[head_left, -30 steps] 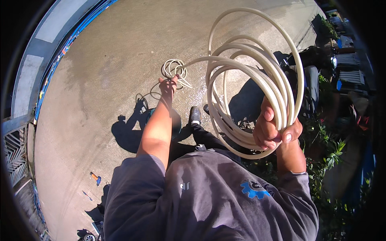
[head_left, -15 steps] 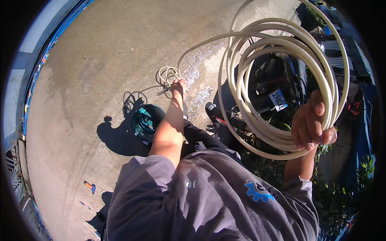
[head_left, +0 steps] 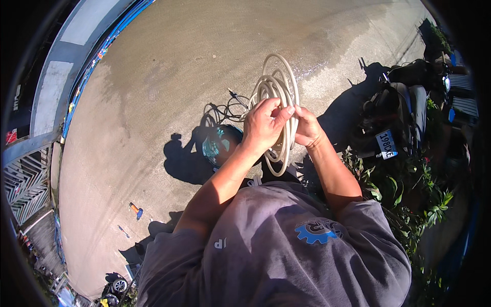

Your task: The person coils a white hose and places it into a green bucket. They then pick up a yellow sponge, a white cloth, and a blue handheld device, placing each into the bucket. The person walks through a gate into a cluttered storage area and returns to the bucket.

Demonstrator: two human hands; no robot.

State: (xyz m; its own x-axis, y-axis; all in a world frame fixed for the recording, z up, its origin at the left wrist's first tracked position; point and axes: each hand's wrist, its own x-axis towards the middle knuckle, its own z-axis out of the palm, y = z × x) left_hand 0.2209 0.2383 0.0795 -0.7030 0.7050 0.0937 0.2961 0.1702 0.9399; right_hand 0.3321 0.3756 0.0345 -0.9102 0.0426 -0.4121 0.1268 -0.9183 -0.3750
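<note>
A cream-coloured coiled hose point(head_left: 279, 77) hangs in front of me, its loops gathered into a narrow bundle and seen nearly edge-on. My left hand point(head_left: 263, 125) is closed around the loops from the left, thumb pointing to the right. From the other side my right hand point(head_left: 308, 129) grips the same bundle, its fingertips close to my left thumb. Both hands partly cover the loops, and my right fingers are partly hidden behind the hose. Below the left wrist, a teal bucket point(head_left: 217, 146) stands on the ground, partly covered by my forearm.
A parked motorcycle point(head_left: 394, 110) and leafy plants point(head_left: 409, 204) stand to the right. A hammer point(head_left: 136, 211) and a thin tool point(head_left: 124, 231) lie on the concrete ground point(head_left: 128, 128) at the left. Beyond is a blue-edged wall point(head_left: 53, 92) with a metal gate point(head_left: 30, 187).
My hands were apart and have come together before me. The coil, held wide open at the right, has swung left and narrowed. My view has turned, showing the motorcycle farther right.
</note>
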